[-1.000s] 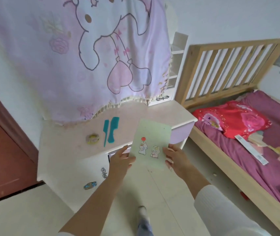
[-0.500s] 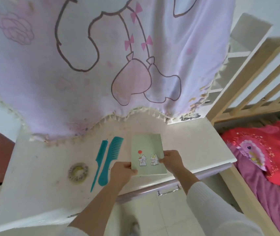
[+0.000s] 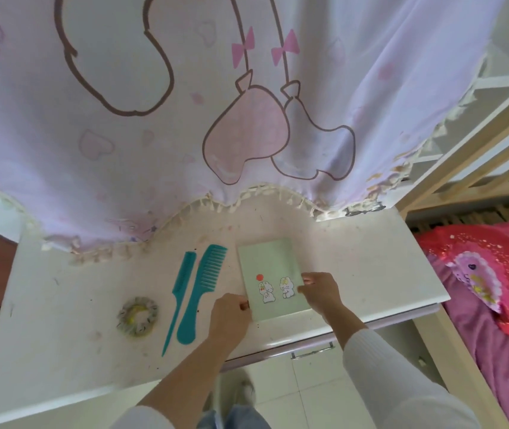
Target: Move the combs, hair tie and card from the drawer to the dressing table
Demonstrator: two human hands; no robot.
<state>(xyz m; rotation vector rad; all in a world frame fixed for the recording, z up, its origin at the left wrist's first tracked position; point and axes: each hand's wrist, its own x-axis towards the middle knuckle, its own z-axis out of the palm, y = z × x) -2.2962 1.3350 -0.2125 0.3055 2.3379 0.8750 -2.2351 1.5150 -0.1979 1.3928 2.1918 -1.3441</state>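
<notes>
This is a bedroom in a home. A white dressing table (image 3: 371,274) stands beside a wooden bed frame (image 3: 476,144) with a purple sheet (image 3: 501,351) and a red pillow (image 3: 479,258). A lilac cloth (image 3: 154,119) with a cartoon print hangs over the table, and the floor has pale tiles (image 3: 309,391).

No readable words or numbers anywhere; the card (image 3: 270,280) carries only small cartoon animals and a red dot, without any lettering
</notes>
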